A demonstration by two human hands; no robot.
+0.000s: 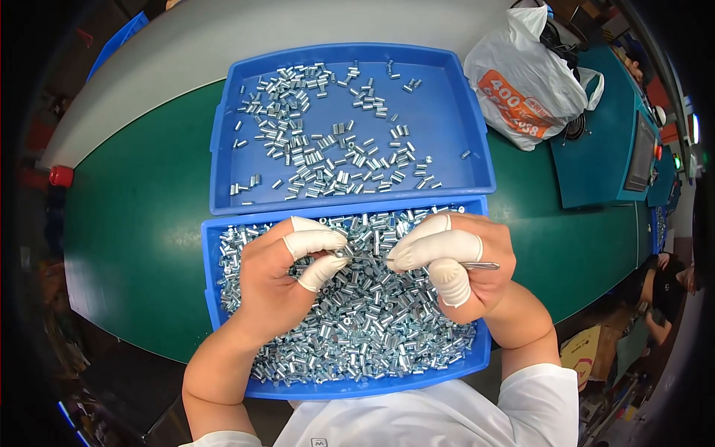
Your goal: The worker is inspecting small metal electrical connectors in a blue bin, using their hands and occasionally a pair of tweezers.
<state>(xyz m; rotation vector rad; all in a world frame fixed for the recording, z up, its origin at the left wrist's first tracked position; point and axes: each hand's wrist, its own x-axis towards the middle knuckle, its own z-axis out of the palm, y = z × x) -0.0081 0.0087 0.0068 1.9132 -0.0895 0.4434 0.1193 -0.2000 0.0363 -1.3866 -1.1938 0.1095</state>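
1. My left hand (277,279) pinches a small silver metal sleeve (339,252) above the fuller blue plastic bin (320,390), nearer its far edge.
2. My right hand (477,257) grips a slim steel pick (369,258), tip at sleeve.
3. Smooth white rubber finger covers (447,247) could let sleeve slip among shiny loose cylinders (372,328).

Small metal tube (340,253) in the left hand (277,277): mostly covered by fingertips (326,241); whether the thin rod (480,265) enters it, too small to tell. Rod's middle hidden behind the right hand (469,253). White shirt (402,419), 6 o'clock: cut off by lower edge. Plastic bag (521,78), 1–2 o'clock: contents mostly hidden. Person (665,292), 3–4 o'clock: blurred.
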